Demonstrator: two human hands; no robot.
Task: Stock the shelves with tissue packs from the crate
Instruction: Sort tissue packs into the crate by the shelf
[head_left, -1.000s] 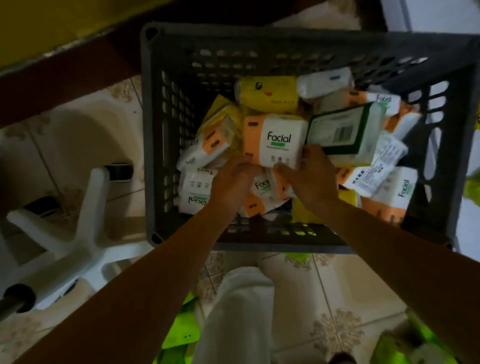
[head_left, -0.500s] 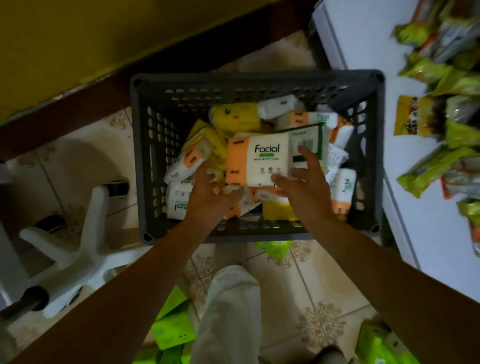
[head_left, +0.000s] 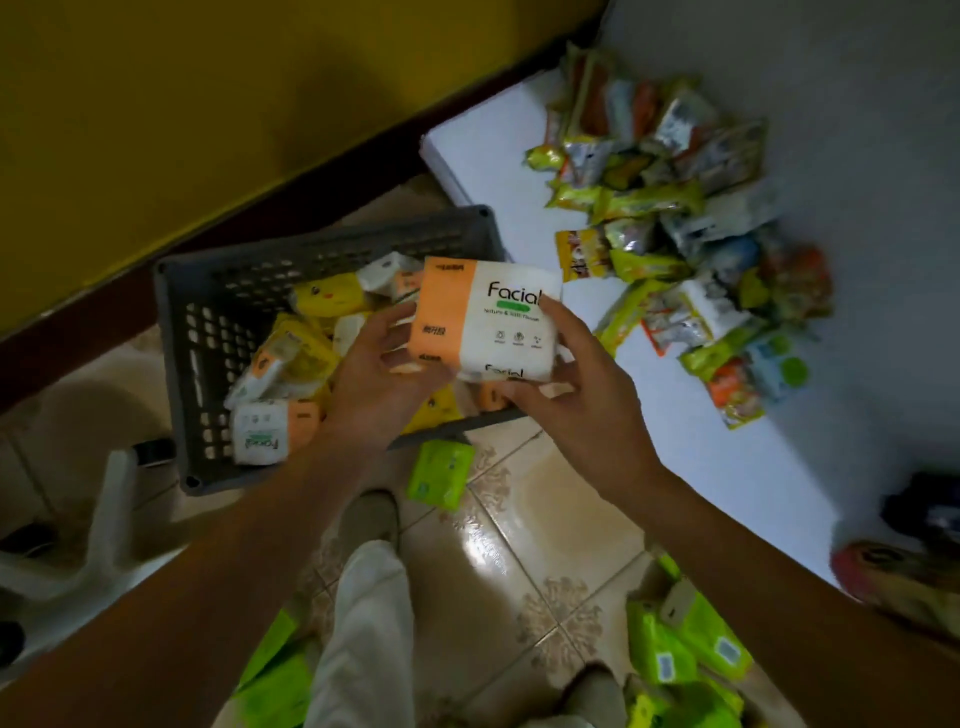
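Dim tiled floor (head_left: 545, 525) runs between a yellow wall and a white shelf (head_left: 701, 457) at the right, where snack packets (head_left: 670, 208) already lie in a loose heap. Half a second ago both hands were down in the crate (head_left: 208, 332), closing on a pack lying among the others; now that pack (head_left: 488, 322), orange and white and marked "Facial", is lifted clear above the crate's right end. The left hand (head_left: 379, 384) clamps its orange end and the right hand (head_left: 566, 395) cups the white end and underside. The view has swung right toward the shelf as well. So the pick looks done and the carry begun, with the placing still to come. More packs (head_left: 280, 374) remain in the crate, perhaps a dozen, though the poor light makes counting unsure. Green packs (head_left: 441, 473) lie on the floor nearby.
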